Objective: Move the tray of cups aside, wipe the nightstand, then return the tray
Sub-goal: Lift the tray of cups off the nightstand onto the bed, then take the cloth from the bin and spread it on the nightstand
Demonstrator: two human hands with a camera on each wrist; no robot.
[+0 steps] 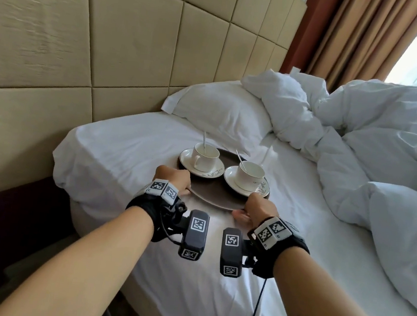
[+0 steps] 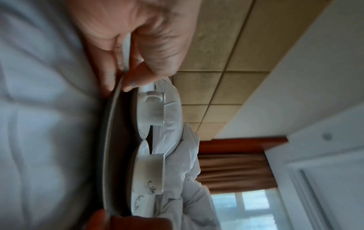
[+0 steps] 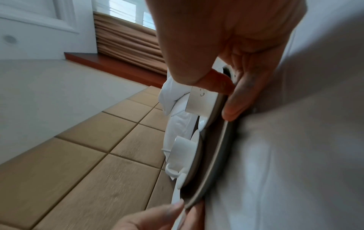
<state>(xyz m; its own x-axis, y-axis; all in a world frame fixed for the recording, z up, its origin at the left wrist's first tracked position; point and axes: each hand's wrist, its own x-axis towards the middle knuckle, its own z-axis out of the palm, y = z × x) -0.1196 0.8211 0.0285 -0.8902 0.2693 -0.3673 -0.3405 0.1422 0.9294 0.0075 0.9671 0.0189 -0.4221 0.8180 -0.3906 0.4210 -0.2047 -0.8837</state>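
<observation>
A dark round tray (image 1: 214, 194) carries two white cups on saucers, the left cup (image 1: 204, 156) and the right cup (image 1: 250, 175), each with a spoon in it. The tray lies low on the white bed sheet (image 1: 129, 153) near the bed's corner; I cannot tell whether it rests fully. My left hand (image 1: 184, 185) pinches the tray's near-left rim (image 2: 107, 140), thumb on top and fingers (image 2: 107, 80) beneath. At the near-right rim (image 3: 217, 155) my right hand (image 1: 246, 211) pinches the same way, its thumb (image 3: 212, 84) above the rim.
A white pillow (image 1: 221, 107) lies just beyond the tray, and a rumpled duvet (image 1: 362, 140) fills the bed's right side. The padded beige headboard wall (image 1: 111, 41) stands behind. Dark wooden furniture (image 1: 6, 214) sits low at the left beside the bed. Curtains (image 1: 362, 32) hang at the back right.
</observation>
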